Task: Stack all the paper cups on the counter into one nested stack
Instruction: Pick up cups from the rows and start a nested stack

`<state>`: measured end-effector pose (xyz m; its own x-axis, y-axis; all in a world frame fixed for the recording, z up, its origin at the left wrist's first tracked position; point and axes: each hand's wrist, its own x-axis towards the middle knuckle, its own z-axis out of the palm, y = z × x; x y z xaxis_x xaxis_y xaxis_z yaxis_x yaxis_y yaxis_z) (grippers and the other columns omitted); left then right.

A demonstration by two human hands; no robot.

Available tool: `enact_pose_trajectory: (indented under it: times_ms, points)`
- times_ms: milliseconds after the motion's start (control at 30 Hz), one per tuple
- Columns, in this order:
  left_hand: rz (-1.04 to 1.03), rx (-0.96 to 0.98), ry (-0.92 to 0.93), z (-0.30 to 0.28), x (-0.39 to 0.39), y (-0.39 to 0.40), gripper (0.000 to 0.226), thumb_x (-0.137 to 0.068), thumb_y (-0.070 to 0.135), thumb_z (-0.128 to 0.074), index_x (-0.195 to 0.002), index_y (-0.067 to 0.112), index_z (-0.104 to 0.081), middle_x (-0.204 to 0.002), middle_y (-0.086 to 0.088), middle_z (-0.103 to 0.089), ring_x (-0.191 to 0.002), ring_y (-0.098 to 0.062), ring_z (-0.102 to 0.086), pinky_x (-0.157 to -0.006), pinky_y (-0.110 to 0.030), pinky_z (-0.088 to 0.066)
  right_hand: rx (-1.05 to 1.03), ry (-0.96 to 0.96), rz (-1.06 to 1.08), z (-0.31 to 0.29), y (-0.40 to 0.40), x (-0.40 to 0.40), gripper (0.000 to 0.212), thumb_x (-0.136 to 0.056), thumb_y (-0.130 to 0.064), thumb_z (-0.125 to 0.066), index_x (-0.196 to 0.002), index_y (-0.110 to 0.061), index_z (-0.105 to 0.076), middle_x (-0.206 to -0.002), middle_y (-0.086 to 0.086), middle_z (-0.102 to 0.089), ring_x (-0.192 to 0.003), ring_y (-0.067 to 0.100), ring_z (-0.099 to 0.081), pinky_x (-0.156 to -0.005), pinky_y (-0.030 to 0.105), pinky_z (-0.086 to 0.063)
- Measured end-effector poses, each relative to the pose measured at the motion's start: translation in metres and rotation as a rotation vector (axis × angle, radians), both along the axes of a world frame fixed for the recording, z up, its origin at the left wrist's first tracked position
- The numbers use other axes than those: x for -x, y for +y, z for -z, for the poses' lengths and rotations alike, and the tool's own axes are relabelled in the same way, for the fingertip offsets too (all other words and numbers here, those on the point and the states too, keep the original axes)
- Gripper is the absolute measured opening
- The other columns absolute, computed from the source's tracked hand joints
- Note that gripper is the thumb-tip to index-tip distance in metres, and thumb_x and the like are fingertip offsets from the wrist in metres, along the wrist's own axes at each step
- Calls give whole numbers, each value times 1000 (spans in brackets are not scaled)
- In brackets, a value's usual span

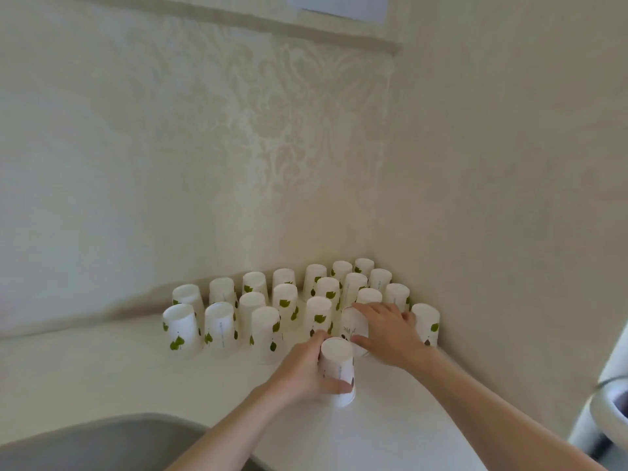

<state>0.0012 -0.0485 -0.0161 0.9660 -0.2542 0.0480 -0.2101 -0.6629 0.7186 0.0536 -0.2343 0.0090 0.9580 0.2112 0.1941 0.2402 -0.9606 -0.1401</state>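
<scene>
Head view shows your left hand (299,370) wrapped round an upside-down paper cup (337,372) that stands nearest to you on the white counter (102,375); your thumb lies across its lower wall near the rim and your fingers curl behind it, so the hand is closed on that cup; the cup sits a little apart from the rest, towards you. Your right hand (387,334) lies over a second cup (355,329) just behind the first; the thumb presses its near side and the fingers spread over the top and far side, gripping it; that cup looks tilted, though the picture is blurred there. The remaining cups (251,311) stand bottom-up in close rows in the corner where the patterned wall (238,130) meets the side wall; most carry green leaf prints; one more cup (426,322) stands just to the right of your right hand. A grey sink (102,443) shows at the lower left, beside your left forearm; a white appliance (608,396) sits at the right edge, too blurred to name.
</scene>
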Motion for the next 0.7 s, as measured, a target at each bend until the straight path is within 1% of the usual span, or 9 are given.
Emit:
enact_pose_trajectory:
  times_ms: [67,167,233,333,400,467,533,633,700]
  points:
    - [21,14,-3,2,2,0,90,-57,47,-85,-132,26,-41,-122,8,-60,-109,-14,-60,-95,-37,-52,-12,11,1,0,0,0,66,-88,-54,-54,-147,-41,-28,-154,-9,-38,-142,23,-30,-108,50,-25]
    - [22,80,-47,-7,7,13,116,-47,51,-90,-145,31,-31,-139,16,-46,-127,-5,-46,-108,-29,-41,-9,-13,10,-1,0,0,68,-87,-56,-54,-147,-37,-30,-153,-8,-40,-141,23,-32,-108,51,-26]
    - [-2,166,-120,-22,7,38,101,-49,51,-91,-137,41,-42,-140,20,-44,-129,3,-42,-107,-23,-38,-2,-47,18,-5,-2,-1,70,-86,-60,-54,-147,-34,-32,-152,-7,-42,-140,23,-33,-109,51,-27]
    - [-109,209,-223,-44,1,77,55,-69,39,-84,-116,42,-57,-124,30,-49,-116,12,-45,-93,-11,-36,15,-51,29,-12,-10,-4,73,-85,-61,-56,-147,-30,-34,-152,-5,-42,-141,23,-31,-110,50,-27]
    - [-249,183,-245,-44,-12,93,43,-79,33,-76,-118,34,-58,-121,26,-50,-114,2,-48,-93,-19,-37,41,-26,29,-12,-17,-9,78,-82,-61,-60,-148,-30,-32,-151,-5,-41,-141,23,-31,-110,49,-27]
    - [-333,35,-244,-33,-27,98,49,-82,32,-73,-126,27,-53,-127,9,-50,-123,-14,-47,-97,-28,-38,32,4,23,-10,-25,-13,80,-80,-58,-63,-148,-29,-33,-148,-4,-43,-139,23,-33,-109,46,-30]
    - [-340,-78,-236,-18,-38,96,54,-81,32,-73,-129,23,-52,-130,-1,-52,-125,-20,-49,-97,-30,-40,-15,34,8,-5,-33,-16,76,-82,-53,-65,-147,-25,-36,-144,-1,-47,-135,24,-37,-108,41,-34]
    - [-384,-91,-219,-7,-44,85,64,-79,34,-75,-134,19,-45,-133,-5,-53,-123,-24,-52,-92,-30,-41,-119,87,6,2,-44,-18,71,-85,-47,-66,-145,-20,-41,-141,3,-50,-133,25,-41,-108,35,-36]
    - [-434,-8,-165,-4,-45,77,77,-78,33,-77,-141,18,-35,-134,-8,-52,-123,-28,-51,-91,-33,-41,-157,107,17,4,-49,-16,68,-84,-47,-67,-143,-22,-44,-142,3,-50,-133,24,-42,-108,35,-37]
